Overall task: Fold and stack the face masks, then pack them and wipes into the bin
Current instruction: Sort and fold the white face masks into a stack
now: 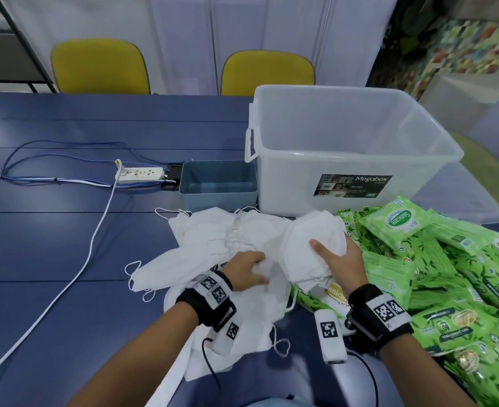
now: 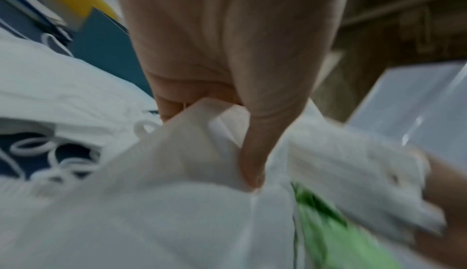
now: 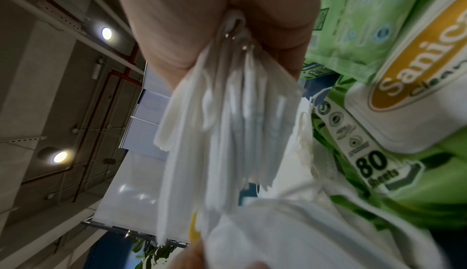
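A loose pile of white face masks (image 1: 213,239) with ear loops lies on the blue table in front of me. My right hand (image 1: 335,257) grips a stack of folded masks (image 1: 313,233) upright, thumb across its front; the right wrist view shows the stack's layered edges (image 3: 227,133) hanging from the palm. My left hand (image 1: 249,267) pinches one mask (image 2: 217,133) from the pile just left of the stack. Green wipes packs (image 1: 418,259) lie heaped at the right. The clear bin (image 1: 357,160) stands behind them, with nothing visible inside.
A small blue-grey tub (image 1: 217,186) sits left of the bin. A white power strip (image 1: 139,174) with blue and white cables (image 1: 66,286) lies at the left. Two yellow chairs (image 1: 100,66) stand behind the table (image 1: 51,230).
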`<move>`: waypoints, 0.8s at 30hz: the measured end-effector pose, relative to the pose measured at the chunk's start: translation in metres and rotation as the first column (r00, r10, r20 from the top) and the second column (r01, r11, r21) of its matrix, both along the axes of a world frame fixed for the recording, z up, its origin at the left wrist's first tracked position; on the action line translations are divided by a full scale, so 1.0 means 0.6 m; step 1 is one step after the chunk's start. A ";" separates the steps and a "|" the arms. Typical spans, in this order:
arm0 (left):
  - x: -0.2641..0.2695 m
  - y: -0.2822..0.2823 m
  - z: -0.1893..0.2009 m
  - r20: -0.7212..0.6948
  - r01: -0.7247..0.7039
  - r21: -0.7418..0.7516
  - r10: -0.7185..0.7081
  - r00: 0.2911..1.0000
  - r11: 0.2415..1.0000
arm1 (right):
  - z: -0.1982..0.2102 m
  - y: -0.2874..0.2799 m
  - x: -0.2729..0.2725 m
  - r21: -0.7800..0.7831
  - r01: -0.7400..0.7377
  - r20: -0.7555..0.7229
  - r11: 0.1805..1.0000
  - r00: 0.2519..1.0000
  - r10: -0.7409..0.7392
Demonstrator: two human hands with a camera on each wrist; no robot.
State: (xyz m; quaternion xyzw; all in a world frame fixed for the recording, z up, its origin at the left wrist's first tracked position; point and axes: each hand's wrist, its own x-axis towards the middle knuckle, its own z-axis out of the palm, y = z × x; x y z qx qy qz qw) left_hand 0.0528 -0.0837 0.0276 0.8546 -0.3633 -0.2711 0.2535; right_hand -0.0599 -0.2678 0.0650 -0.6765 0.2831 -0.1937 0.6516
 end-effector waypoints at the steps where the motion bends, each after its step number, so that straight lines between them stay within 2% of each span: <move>1: 0.011 0.007 0.012 -0.019 -0.053 -0.062 0.052 0.998 0.997 | 0.000 -0.002 0.001 -0.002 0.007 -0.001 1.000 1.000 -0.007; 6: 0.060 0.047 0.060 -0.072 -0.303 -0.267 0.294 0.953 0.915 | -0.001 -0.011 0.002 0.012 0.022 0.007 1.000 1.000 -0.022; 8: 0.075 0.062 0.071 -0.202 -0.386 -0.354 0.333 0.921 0.852 | -0.002 -0.011 0.002 0.017 0.012 0.002 1.000 1.000 -0.012; 11: 0.081 0.079 0.081 -0.453 -0.504 -0.434 0.302 0.839 0.747 | 0.001 -0.008 0.007 0.045 0.008 -0.007 0.999 1.000 -0.008; 18: 0.073 0.088 0.094 -0.737 -0.698 -0.432 0.222 0.638 0.571 | 0.005 -0.012 0.010 -0.047 -0.021 -0.026 0.999 0.999 0.019; 21: 0.068 0.082 0.096 -0.756 -0.706 -0.437 0.198 0.624 0.558 | 0.011 0.000 0.009 -0.015 -0.077 -0.036 0.997 0.996 0.077; 24: 0.061 0.069 0.102 -0.725 -0.674 -0.444 0.205 0.657 0.590 | 0.020 0.022 0.011 0.081 -0.183 -0.016 0.980 0.983 0.185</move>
